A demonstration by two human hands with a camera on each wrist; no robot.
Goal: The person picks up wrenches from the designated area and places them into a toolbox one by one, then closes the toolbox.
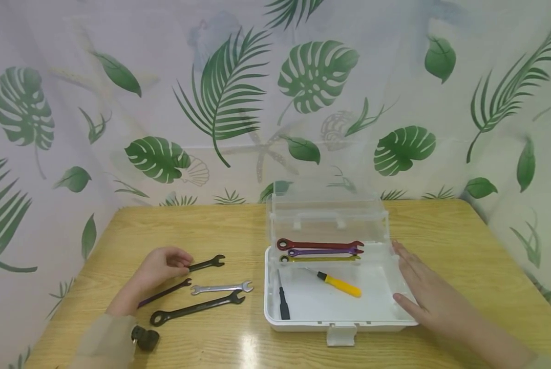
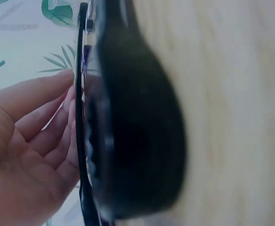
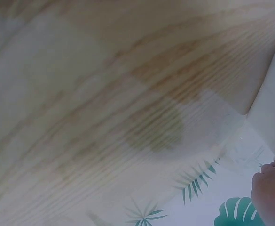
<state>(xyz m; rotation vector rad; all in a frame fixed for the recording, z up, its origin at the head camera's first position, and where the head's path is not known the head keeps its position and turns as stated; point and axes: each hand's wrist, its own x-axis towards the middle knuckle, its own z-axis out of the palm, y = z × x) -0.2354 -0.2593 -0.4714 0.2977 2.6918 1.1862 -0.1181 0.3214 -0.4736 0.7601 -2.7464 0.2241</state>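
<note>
My left hand (image 1: pixel 165 269) pinches the near end of a black wrench (image 1: pixel 207 264) on the left of the table. Close to that hand lie a dark purple wrench (image 1: pixel 166 293), a silver open-end wrench (image 1: pixel 222 288) and a larger black ratchet wrench (image 1: pixel 197 307). In the left wrist view a dark ring-ended wrench (image 2: pixel 142 122) looms large and partly hides the grip. My right hand (image 1: pixel 427 292), fingers extended, rests against the right side of a white toolbox (image 1: pixel 303 325). Only part of that hand shows in the right wrist view.
The toolbox's transparent lid (image 1: pixel 326 218) stands open. Inside lie a red wrench (image 1: pixel 319 245), a purple wrench (image 1: pixel 321 252), a yellow wrench (image 1: pixel 321 259), a black screwdriver (image 1: pixel 283 305) and a yellow-handled screwdriver (image 1: pixel 342 286). A leaf-print curtain (image 1: pixel 238 169) hangs behind the wooden table (image 1: pixel 202 220).
</note>
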